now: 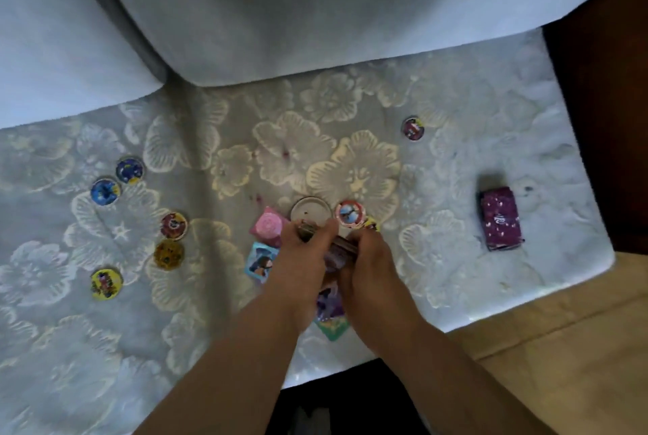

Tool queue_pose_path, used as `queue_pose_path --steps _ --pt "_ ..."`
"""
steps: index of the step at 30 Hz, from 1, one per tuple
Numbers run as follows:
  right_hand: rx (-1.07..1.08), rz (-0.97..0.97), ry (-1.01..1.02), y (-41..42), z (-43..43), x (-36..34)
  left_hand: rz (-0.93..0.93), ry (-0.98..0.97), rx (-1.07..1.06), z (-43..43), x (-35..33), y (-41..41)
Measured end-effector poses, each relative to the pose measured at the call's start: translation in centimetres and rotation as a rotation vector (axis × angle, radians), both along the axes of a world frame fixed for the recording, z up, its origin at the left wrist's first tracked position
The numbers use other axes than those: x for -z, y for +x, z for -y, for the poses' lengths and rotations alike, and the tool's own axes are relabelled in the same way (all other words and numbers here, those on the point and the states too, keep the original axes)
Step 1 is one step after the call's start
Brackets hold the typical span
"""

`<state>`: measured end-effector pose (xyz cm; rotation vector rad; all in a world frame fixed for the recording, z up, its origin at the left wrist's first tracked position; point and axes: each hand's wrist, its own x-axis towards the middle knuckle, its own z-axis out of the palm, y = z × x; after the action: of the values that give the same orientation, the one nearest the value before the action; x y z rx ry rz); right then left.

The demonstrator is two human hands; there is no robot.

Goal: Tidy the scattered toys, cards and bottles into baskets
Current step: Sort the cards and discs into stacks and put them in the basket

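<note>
Gripping one card stack (329, 241) between left hand (301, 252) and right hand (368, 259); seven discs loose.

Two bare forearms come in from the bottom edge and meet just near the floral bedcover's (350, 161) front corner. No sleeve, cuff, watch, bracelet or ring shows on either (the wrists are plain right down to the knuckles). The left hand (301, 252) and right hand (364, 259) are ungloved, with short fingers and slightly blurred outlines.
</note>
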<state>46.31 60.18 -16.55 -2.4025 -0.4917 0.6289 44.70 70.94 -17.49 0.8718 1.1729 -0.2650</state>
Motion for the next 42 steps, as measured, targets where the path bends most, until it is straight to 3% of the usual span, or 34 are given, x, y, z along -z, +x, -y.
queue_pose_path --steps 2,5,9,14,16,26,30,33,39,42 --pt "0.070 -0.015 -0.024 1.4 1.7 0.0 0.011 0.063 0.081 2.1 0.0 2.1" --pt "0.061 0.141 -0.054 3.5 4.8 -0.2 0.068 0.188 0.221 5.4 -0.4 5.1" --pt "0.166 0.029 -0.068 6.3 8.8 0.4 0.091 0.145 0.296 9.6 -0.4 8.1" --pt "0.828 -0.119 -0.035 12.3 15.9 2.7 0.060 0.146 0.502 11.8 0.5 9.7" --pt "0.943 -0.145 -0.050 14.0 19.1 4.1 0.042 0.177 0.527 12.4 1.0 9.9" --pt "0.876 -0.210 -0.349 15.6 22.2 8.5 -0.041 0.276 0.490 12.8 3.3 8.9" --pt "0.818 -0.061 -0.320 14.8 20.8 6.3 -0.065 0.404 0.462 11.4 3.8 8.3" --pt "0.624 -0.002 -0.169 13.5 18.3 5.4 -0.103 0.537 0.484 9.8 4.1 7.3" --pt "0.173 -0.262 -0.134 9.4 10.2 7.1 -0.158 0.954 0.482 3.0 5.1 4.1" --pt "0.018 -0.179 -0.119 8.4 6.8 8.1 -0.186 1.153 0.727 0.0 5.9 2.8"
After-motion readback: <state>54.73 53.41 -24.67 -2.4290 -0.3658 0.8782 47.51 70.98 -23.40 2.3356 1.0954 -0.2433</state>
